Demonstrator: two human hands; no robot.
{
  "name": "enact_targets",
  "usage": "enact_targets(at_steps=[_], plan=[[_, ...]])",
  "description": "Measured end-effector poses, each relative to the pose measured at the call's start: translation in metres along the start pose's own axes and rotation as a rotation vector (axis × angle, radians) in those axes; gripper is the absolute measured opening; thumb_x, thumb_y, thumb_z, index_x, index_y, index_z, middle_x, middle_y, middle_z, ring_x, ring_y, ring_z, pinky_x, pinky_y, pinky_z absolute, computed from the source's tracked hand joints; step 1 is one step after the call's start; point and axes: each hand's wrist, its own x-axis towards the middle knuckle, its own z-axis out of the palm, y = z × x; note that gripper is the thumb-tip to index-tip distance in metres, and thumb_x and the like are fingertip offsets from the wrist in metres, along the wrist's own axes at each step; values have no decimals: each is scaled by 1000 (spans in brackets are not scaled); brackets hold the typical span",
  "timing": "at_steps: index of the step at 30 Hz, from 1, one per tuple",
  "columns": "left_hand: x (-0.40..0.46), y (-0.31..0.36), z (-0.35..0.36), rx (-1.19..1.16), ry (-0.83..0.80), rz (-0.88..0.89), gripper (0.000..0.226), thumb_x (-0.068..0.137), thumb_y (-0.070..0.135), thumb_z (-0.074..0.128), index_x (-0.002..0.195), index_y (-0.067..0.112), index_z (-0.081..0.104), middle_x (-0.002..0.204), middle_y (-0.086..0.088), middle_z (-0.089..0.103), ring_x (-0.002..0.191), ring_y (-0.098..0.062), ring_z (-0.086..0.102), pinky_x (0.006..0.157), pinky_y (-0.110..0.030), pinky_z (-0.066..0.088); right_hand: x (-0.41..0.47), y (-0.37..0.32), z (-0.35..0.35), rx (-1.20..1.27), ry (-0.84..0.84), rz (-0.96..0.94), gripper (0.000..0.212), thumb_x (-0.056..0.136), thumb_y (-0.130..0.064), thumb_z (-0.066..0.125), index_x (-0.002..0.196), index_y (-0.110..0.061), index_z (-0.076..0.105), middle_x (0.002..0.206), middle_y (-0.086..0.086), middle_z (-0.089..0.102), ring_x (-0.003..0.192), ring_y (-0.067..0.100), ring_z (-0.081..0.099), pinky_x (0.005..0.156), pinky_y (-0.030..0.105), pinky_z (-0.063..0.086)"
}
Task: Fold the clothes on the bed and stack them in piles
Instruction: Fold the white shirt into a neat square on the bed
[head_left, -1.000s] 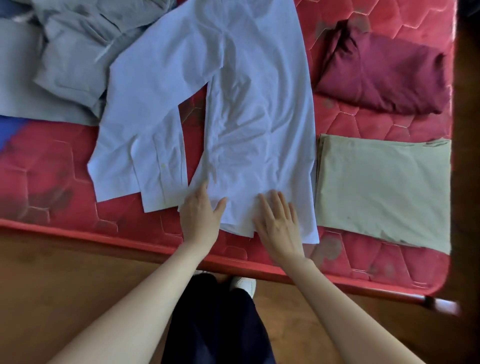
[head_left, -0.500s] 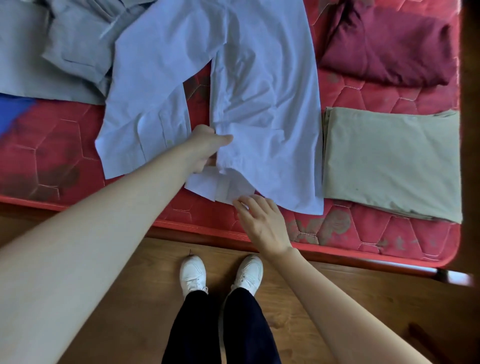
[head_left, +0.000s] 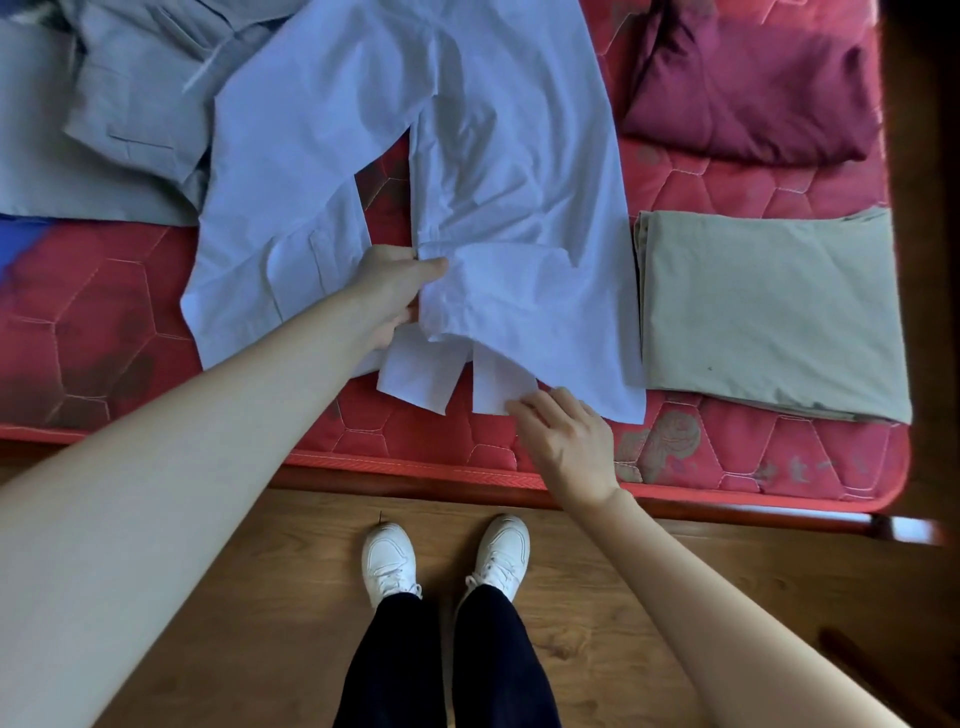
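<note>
Red bed (head_left: 93, 332) first: the pale blue shirt (head_left: 498, 171) lies across its middle, and its near hem, flat under both palms a second ago, is now lifted and doubled back, so the fold has begun. Right of it, the folded beige cloth (head_left: 769, 306) and maroon garment (head_left: 748, 88) sit apart; grey clothes (head_left: 104, 119) wait far left. Left hand (head_left: 395, 286) pinches the shirt's side edge; right hand (head_left: 566, 436) nips the hem corner. No baskets anywhere.
</note>
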Motion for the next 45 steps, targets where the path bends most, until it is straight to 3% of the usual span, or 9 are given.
enact_targets(at_steps=[6, 13, 20, 23, 27, 30, 36, 39, 45], plan=[[5, -49, -4, 487, 135, 20, 33, 92, 26, 60, 106, -4, 63, 103, -14, 65, 88, -23, 59, 85, -39, 50, -18, -10, 0, -1, 11, 43, 30, 71, 6, 73, 95, -12, 74, 96, 3, 70, 82, 24, 65, 62, 33, 52], [5, -72, -5, 555, 79, -4, 21, 93, 18, 58, 77, 11, 46, 81, -8, 49, 77, -19, 46, 59, -27, 33, 4, -4, 9, 25, -59, 467, 49, 86, -39, 65, 124, -8, 63, 131, 20, 55, 122, 37, 53, 97, 50, 43], [-17, -75, -2, -733, -291, -259, 28, 96, 11, 48, 118, 3, 62, 116, -11, 68, 102, -20, 66, 87, -31, 55, 9, 31, -4, 100, 61, 770, 47, 97, -39, 45, 128, -5, 56, 136, 18, 50, 125, 35, 47, 99, 43, 36], [-23, -102, 4, -366, 59, -253, 22, 97, 14, 51, 107, -2, 63, 99, -10, 69, 93, -19, 65, 90, -34, 50, 1, 37, -5, 96, 61, 801, 39, 97, -30, 53, 125, -4, 56, 131, 18, 52, 119, 35, 50, 96, 43, 38], [-20, -109, 8, 249, 199, -13, 33, 90, 25, 57, 70, -1, 53, 67, -9, 44, 65, -19, 41, 60, -30, 30, -7, 36, -4, 97, -62, 881, 35, 95, -26, 57, 122, -4, 56, 117, 15, 58, 106, 34, 54, 83, 42, 43], [-18, -104, 11, 309, 260, 31, 39, 87, 16, 62, 57, 9, 38, 57, -3, 33, 54, -16, 31, 52, -29, 24, -6, 31, 2, 121, -206, 997, 43, 96, -30, 55, 128, -2, 49, 123, 15, 55, 112, 34, 50, 83, 39, 40], [-15, -96, 9, 249, 254, -91, 12, 84, 2, 62, 96, 3, 63, 101, -14, 67, 97, -30, 63, 88, -43, 53, 16, 40, 7, 201, -302, 1217, 51, 96, -50, 46, 115, -2, 49, 116, 15, 60, 106, 34, 56, 71, 37, 37], [-13, -92, 7, 262, 279, -82, 22, 86, 9, 62, 107, 5, 56, 99, -3, 60, 97, -22, 57, 76, -32, 46, 27, 41, 8, 176, -274, 1268, 50, 101, -49, 32, 110, -5, 53, 111, 14, 61, 103, 34, 57, 67, 34, 32], [-12, -94, 6, 281, 301, -6, 15, 87, 14, 66, 97, 3, 66, 92, -6, 64, 85, -19, 58, 68, -25, 42, 33, 39, 13, -24, -309, 941, 34, 104, -21, 33, 109, -2, 60, 123, 12, 50, 113, 29, 47, 73, 37, 42]])
